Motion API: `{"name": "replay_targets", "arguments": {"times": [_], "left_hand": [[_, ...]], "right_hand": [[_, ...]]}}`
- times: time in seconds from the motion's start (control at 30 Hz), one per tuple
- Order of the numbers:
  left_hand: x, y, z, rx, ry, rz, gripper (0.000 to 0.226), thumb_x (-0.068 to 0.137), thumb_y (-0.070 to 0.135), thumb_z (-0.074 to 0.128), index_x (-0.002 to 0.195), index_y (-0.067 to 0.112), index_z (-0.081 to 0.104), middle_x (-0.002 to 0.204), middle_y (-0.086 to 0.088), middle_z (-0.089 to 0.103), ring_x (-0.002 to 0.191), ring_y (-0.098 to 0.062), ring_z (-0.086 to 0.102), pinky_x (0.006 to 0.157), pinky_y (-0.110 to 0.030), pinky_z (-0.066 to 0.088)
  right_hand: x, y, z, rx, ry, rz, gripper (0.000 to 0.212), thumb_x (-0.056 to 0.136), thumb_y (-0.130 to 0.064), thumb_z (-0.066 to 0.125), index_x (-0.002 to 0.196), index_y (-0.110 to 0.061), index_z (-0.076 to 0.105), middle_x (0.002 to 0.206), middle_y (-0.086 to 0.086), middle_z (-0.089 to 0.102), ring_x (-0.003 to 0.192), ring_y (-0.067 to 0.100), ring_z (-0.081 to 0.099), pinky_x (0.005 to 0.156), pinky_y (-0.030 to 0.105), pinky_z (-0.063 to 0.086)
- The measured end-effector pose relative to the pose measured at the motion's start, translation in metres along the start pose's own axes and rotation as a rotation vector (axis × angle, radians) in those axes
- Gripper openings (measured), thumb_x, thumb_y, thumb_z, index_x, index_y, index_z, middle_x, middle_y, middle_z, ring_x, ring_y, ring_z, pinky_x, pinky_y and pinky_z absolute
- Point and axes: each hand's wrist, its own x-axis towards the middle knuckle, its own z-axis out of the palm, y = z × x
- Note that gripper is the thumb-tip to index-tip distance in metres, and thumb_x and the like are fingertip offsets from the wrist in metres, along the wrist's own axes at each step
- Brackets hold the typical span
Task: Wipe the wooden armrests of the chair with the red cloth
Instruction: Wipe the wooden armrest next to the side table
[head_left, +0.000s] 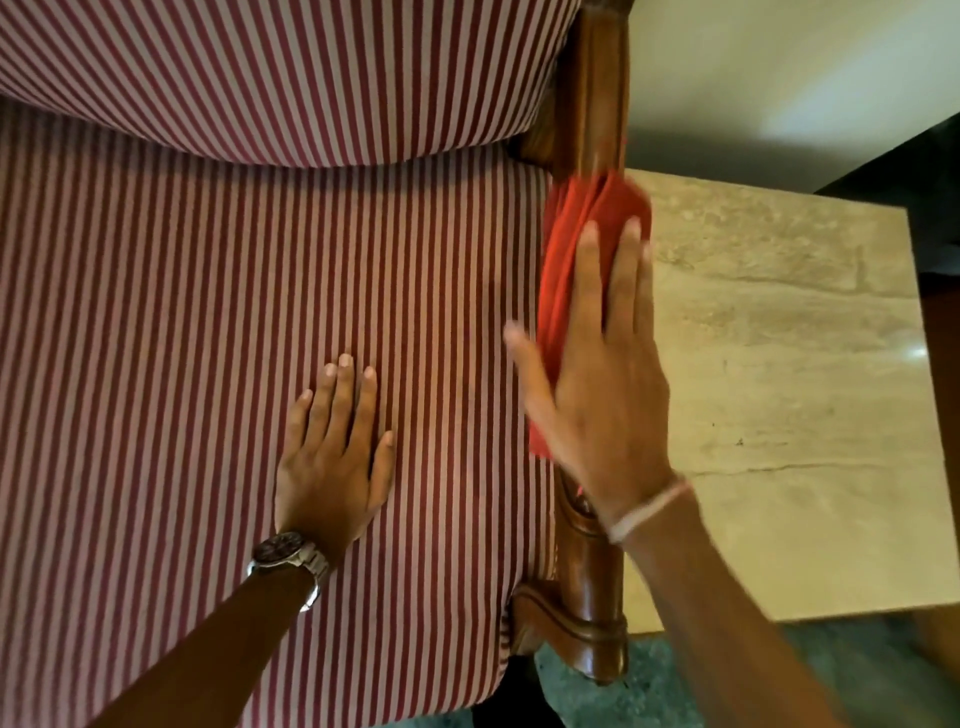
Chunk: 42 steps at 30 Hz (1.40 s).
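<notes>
Two bare forearms, no sleeves in view. On the left wrist, a wristwatch (283, 550) with a dark round dial, a silver-toned case and a metal link bracelet (315, 578) catching the light. On the right wrist, a thin band of pale threads (647, 510), whitish with a faint red strand along its edge, worn snug just below the hand. Left hand (332, 457) bare, no rings visible, nails short and unpainted. Right hand (605, 374) likewise bare of rings, nails short, fingertips (632, 228) slightly blurred. No gloves on either hand. Nothing else of the body in view.
</notes>
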Motion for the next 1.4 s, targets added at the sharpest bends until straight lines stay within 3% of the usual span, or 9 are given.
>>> {"name": "replay_targets", "arguments": {"times": [0.1,0.33,0.53,0.73,0.93,1.17,1.4], "left_hand": [[0.0,-0.002,-0.001,0.024,-0.008,-0.007,0.064,0.103,0.041,0.025,0.155,0.004,0.026,0.164,-0.02,0.022,0.154,-0.032,0.02,0.124,-0.052,0.023],[0.001,0.002,-0.004,0.012,-0.01,-0.007,0.064,0.102,0.04,0.026,0.155,0.003,0.025,0.164,-0.021,0.022,0.153,-0.033,0.021,0.123,-0.053,0.025],[0.0,-0.001,-0.001,0.032,-0.012,-0.005,0.065,0.104,0.043,0.018,0.156,0.004,0.024,0.165,-0.02,0.02,0.154,-0.032,0.019,0.123,-0.052,0.024],[0.001,0.002,-0.003,0.029,-0.001,0.004,0.065,0.103,0.041,0.022,0.155,0.004,0.024,0.165,-0.021,0.02,0.154,-0.033,0.018,0.125,-0.051,0.022],[-0.002,0.0,0.001,0.016,0.015,0.007,0.065,0.102,0.041,0.023,0.155,0.003,0.024,0.165,-0.021,0.02,0.154,-0.033,0.018,0.125,-0.051,0.02],[0.001,-0.001,0.001,0.026,0.02,0.018,0.065,0.102,0.041,0.023,0.156,0.004,0.023,0.165,-0.021,0.02,0.155,-0.033,0.017,0.126,-0.05,0.019],[-0.002,-0.001,0.001,0.009,0.014,0.021,0.065,0.103,0.041,0.023,0.155,0.003,0.024,0.164,-0.021,0.021,0.154,-0.033,0.018,0.125,-0.05,0.02]], "right_hand": [[-0.056,0.007,0.004,-0.125,-0.026,-0.078,0.085,0.099,-0.065,0.038,0.164,-0.019,0.007,0.173,0.014,-0.002,0.16,0.032,0.001,0.127,0.052,0.025],[0.059,-0.004,-0.004,-0.137,0.027,-0.087,0.075,0.103,-0.055,0.031,0.164,-0.018,0.006,0.172,0.015,-0.001,0.16,0.033,0.0,0.129,0.049,0.017],[-0.043,0.01,0.006,-0.117,0.034,-0.121,0.063,0.108,-0.039,0.032,0.163,-0.016,0.015,0.172,0.014,0.005,0.161,0.031,0.004,0.129,0.049,0.022],[0.059,-0.006,-0.005,-0.133,0.057,-0.06,0.063,0.107,-0.036,0.028,0.164,-0.017,0.005,0.172,0.016,-0.001,0.16,0.033,0.0,0.129,0.047,0.018],[-0.054,0.011,0.004,-0.067,0.019,-0.108,0.068,0.102,-0.027,0.038,0.164,-0.019,0.01,0.173,0.013,0.002,0.161,0.031,0.0,0.128,0.051,0.024],[0.053,-0.005,-0.004,-0.112,0.043,-0.081,0.069,0.103,-0.026,0.037,0.164,-0.018,0.006,0.172,0.016,0.0,0.16,0.034,0.0,0.129,0.05,0.018],[-0.054,0.009,0.007,-0.04,0.032,-0.099,0.068,0.105,-0.029,0.043,0.164,-0.019,0.01,0.173,0.011,0.002,0.161,0.028,0.0,0.128,0.051,0.022]]}}
